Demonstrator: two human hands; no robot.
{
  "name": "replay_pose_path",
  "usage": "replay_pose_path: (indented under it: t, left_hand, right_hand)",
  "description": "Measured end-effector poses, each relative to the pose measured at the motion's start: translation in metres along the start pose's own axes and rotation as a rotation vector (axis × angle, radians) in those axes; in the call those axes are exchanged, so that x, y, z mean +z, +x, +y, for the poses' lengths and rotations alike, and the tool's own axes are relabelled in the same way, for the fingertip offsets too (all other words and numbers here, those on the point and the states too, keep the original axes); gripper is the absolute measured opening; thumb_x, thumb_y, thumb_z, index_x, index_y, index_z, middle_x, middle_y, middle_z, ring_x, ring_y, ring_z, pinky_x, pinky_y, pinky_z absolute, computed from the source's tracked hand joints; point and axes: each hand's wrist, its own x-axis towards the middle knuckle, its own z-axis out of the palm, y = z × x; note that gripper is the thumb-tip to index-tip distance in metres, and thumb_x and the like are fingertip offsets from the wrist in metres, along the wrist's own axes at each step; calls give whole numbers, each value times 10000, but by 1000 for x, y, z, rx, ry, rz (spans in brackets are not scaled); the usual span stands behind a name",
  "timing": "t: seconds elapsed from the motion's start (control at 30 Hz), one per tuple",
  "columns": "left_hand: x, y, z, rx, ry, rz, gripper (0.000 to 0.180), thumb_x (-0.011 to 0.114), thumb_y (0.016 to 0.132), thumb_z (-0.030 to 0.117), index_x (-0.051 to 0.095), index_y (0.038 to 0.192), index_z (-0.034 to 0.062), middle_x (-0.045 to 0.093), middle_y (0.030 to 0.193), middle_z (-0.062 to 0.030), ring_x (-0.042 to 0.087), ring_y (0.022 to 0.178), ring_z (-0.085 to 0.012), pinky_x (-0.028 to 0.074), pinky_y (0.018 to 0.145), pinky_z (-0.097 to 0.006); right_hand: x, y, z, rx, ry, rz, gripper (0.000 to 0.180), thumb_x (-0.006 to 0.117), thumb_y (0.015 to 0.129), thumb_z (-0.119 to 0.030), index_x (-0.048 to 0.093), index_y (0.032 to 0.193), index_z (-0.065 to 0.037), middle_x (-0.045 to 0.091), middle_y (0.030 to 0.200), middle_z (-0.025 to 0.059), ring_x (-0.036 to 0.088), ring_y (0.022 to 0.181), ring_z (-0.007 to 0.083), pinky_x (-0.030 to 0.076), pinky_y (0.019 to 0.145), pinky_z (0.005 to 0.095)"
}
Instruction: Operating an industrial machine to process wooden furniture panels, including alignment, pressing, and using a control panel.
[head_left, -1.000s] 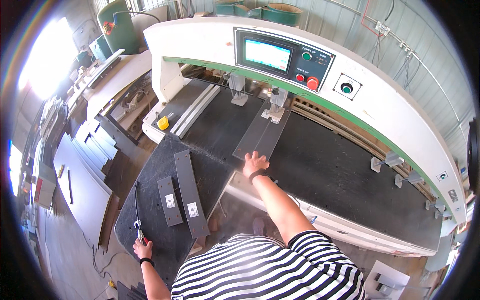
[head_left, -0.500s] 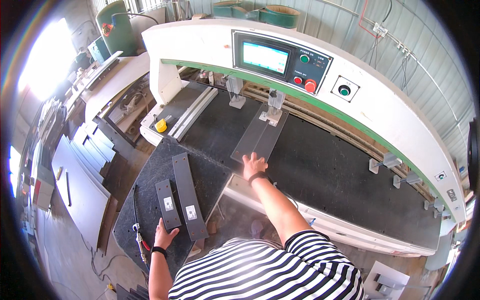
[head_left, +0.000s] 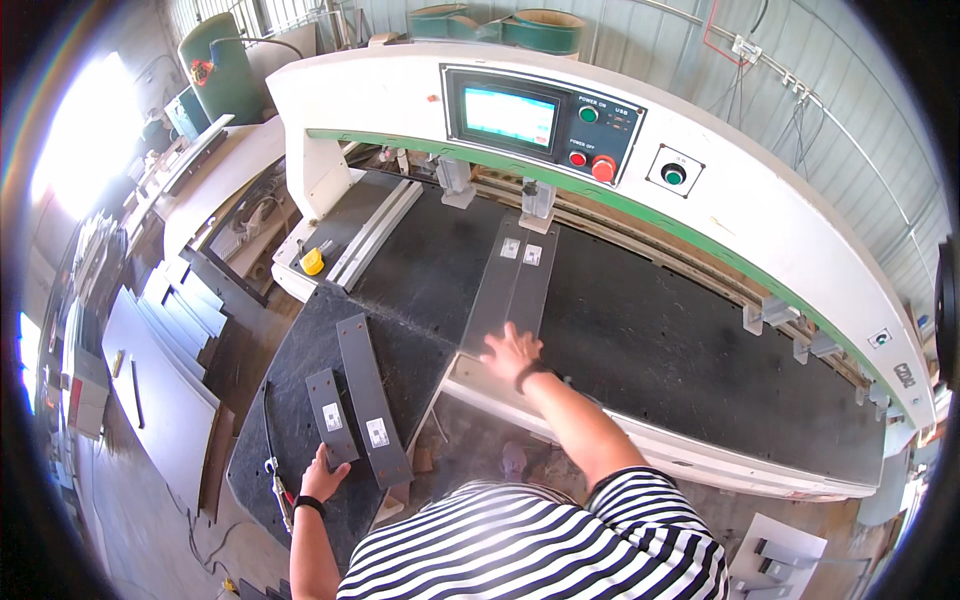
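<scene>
Grey boards [head_left: 493, 290] lie under spread right fingers [head_left: 511, 338]; parted left fingers [head_left: 320, 460] adjoin shorter board [head_left: 324, 392].

r hand [head_left: 514, 353] hides pt of panels [head_left: 529, 292]

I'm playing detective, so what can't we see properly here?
All in the head view:
Palms of the right hand and left hand: hidden by the hands' backs.
Print on the label of the short gray panel: too small.
Beyond the bright opening: lost in glare.
Dark object, far right: cut off by the black rim.
</scene>
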Motion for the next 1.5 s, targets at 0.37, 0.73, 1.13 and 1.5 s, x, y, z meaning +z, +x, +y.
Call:
replay_pose_path:
  t: [0.37,0.73,1.13,1.5]
  left_hand:
    - [1,-5,-5,18,-111,76,725,704,806,392,401,1402,111,592,1232,-225,586,1124,-362,465,946,-402]
    - [-16,22,100,353,-166,170,581,723,768,144,499,1291,25,556,1204,-195,543,1124,-368,443,966,-419]
    - [30,83,234,643,249,-57,1158,871,584,366,194,1510,208,139,1521,-278,165,1394,-480,233,1122,-542]
    - [41,120,309,890,64,166,897,858,608,278,430,1377,102,317,1433,-237,347,1295,-420,344,1075,-468]
  right_hand:
    - [-35,-87,181,376,-245,42,532,623,847,-460,538,1283,-167,313,1478,186,284,1370,410,175,1022,748]
    - [24,61,135,286,11,266,793,352,926,-619,238,1500,-83,159,1587,89,107,1471,244,42,1134,617]
    - [33,48,67,-750,-31,109,728,221,952,-635,295,1482,-142,215,1573,28,143,1461,181,64,1174,516]
    - [27,79,95,-171,54,427,569,426,952,-465,416,1418,-139,341,1518,25,250,1427,238,111,1092,680]
